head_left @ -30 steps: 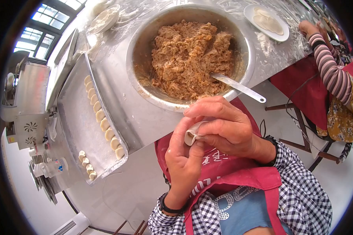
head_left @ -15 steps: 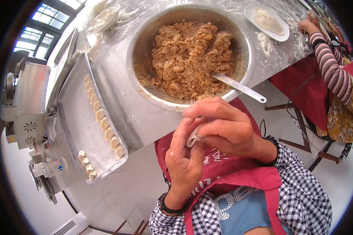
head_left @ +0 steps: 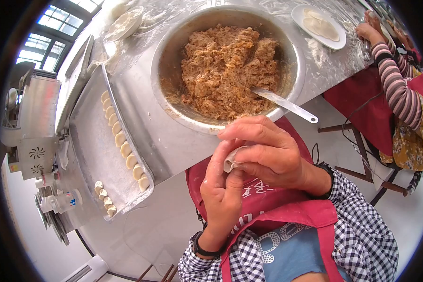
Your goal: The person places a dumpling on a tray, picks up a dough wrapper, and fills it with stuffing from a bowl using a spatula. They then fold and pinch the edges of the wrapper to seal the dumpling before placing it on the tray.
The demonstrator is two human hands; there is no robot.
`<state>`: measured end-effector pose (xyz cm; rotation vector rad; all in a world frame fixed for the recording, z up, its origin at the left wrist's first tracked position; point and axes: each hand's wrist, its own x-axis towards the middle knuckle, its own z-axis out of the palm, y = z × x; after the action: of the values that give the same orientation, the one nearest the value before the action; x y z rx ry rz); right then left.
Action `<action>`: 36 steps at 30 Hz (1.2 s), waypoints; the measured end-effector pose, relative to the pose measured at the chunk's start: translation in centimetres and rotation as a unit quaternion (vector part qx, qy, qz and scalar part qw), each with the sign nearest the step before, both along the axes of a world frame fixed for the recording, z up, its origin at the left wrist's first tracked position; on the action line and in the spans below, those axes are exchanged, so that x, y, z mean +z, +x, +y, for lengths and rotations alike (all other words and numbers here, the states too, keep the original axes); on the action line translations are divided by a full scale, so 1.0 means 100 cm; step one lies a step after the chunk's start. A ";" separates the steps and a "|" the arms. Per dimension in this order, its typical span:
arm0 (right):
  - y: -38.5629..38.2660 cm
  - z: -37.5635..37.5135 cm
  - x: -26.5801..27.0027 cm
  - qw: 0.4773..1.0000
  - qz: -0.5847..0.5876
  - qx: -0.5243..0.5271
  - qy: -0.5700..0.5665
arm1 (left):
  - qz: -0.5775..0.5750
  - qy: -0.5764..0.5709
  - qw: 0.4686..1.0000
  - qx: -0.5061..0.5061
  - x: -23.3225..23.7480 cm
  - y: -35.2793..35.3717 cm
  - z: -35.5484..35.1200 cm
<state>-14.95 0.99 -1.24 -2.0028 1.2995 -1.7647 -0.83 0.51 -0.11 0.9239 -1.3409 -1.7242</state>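
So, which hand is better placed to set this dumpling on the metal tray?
Left, I'd say: both hands hold the dumpling, but the left hand is nearer the metal tray; the right hand is farther away.

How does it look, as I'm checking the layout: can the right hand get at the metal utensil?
Likely yes: the metal utensil sticks out over the bowl's rim near the right hand, nothing visible blocking it. That hand's fingers hold the dough wrapper, though, so it would probably let go first.
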 end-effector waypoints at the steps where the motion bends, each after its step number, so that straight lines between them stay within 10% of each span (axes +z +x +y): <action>1: 0.000 -0.001 0.000 1.000 0.000 0.000 0.000 | 0.000 0.000 1.000 0.000 0.000 0.001 0.000; 3: -0.002 -0.001 -0.001 1.000 0.022 0.018 0.005 | -0.142 -0.190 0.971 -0.036 0.002 0.004 -0.002; 24: 0.002 0.002 0.000 0.996 -0.081 0.018 0.018 | 0.090 0.085 0.992 -0.039 -0.007 0.006 -0.002; 36: -0.001 0.000 -0.003 0.997 -0.007 0.057 0.041 | -0.044 -0.010 0.997 -0.066 -0.007 0.006 -0.001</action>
<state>-15.09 0.94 -1.50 -1.9745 1.2071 -1.6446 -0.22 0.43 -0.84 0.9282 -1.5045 -1.7830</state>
